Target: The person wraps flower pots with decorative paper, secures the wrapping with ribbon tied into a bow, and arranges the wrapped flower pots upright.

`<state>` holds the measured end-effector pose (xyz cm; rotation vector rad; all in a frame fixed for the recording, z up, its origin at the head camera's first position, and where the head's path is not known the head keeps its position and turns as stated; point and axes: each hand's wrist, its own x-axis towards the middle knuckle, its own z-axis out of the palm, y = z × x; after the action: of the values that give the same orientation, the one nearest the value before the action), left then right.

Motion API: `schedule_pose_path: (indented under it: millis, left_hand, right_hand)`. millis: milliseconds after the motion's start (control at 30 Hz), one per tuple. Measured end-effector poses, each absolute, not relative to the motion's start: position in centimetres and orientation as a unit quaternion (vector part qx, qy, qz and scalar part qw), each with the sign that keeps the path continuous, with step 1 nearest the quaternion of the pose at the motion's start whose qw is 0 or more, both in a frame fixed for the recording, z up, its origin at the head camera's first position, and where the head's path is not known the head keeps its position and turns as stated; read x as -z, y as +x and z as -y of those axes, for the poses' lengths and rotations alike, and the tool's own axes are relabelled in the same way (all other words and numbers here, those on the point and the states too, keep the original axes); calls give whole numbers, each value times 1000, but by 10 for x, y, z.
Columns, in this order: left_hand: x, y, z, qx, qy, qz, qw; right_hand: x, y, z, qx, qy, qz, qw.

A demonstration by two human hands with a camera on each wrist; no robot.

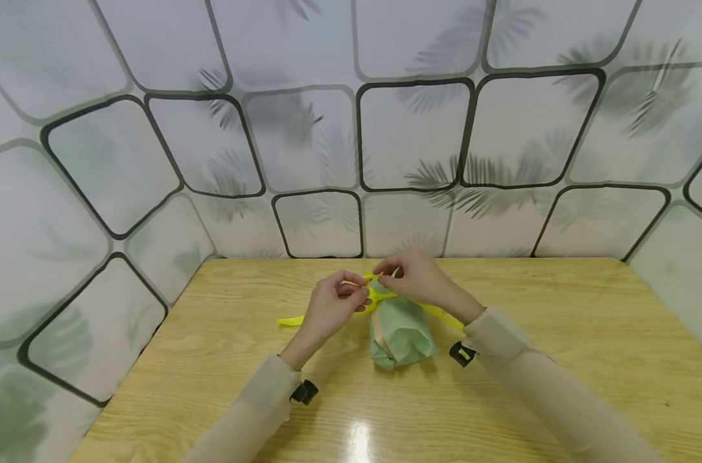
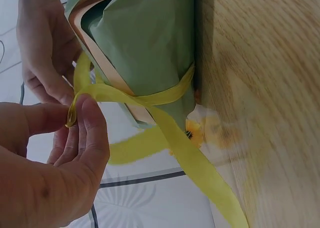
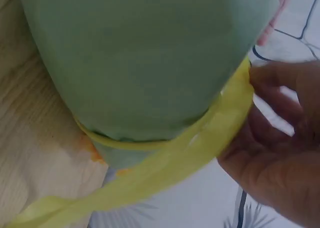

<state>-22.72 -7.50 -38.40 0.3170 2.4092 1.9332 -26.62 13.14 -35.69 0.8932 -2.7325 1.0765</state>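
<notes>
A bundle wrapped in green paper [image 1: 402, 334], with a peach-coloured edge strip, lies on the wooden table. Yellow ribbon [image 2: 182, 155] runs around its far part, and loose tails trail to both sides. My left hand [image 1: 333, 305] pinches a small fold of the ribbon between thumb and fingertips, at the bundle's left side. From the right, my right hand [image 1: 417, 276] reaches over the bundle; in the right wrist view its thumb and finger pinch the yellow ribbon [image 3: 210, 143]. An orange-yellow flower [image 2: 196, 132] peeks out beyond the tied part.
The wooden table [image 1: 212, 386] carries the bundle near its back edge. Behind and beside it hangs a pale curtain-like backdrop [image 1: 414, 135] with dark outlined squares and leaf shadows. Black wrist straps [image 1: 303, 391] are worn over both sleeves.
</notes>
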Motion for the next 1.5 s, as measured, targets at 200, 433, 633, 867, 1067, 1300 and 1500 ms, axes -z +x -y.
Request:
schedule_pose_path:
  millis: [200,433,633,867,1067,1300,1500]
  left_hand:
    - [386,-228,75,-629,102,-771,21]
    - [387,-229,75,-619,106,-778,13]
    - [388,-229,76,-601,108,-791,26]
    - [386,-228,76,-590,104,-800,31]
    - [385,-228,76,-578,99,-809,40]
    - [389,-230,76,-573,94,-812,56]
    - [390,-232,78,-577,101,-808,63]
  right_hand:
    - [361,-259,-132,-315,347,882,52]
    - [367,-259,-129,-321,369,870,67]
    - [370,-259,-127,-324,365,869,84]
    - [371,-258,-125,-315,363,871,102]
    - [374,-257,-124,-313,368,867,118]
    - [374,-255,-125,-319,356,872,102]
    - [375,-254,-126,-328,350,873,95]
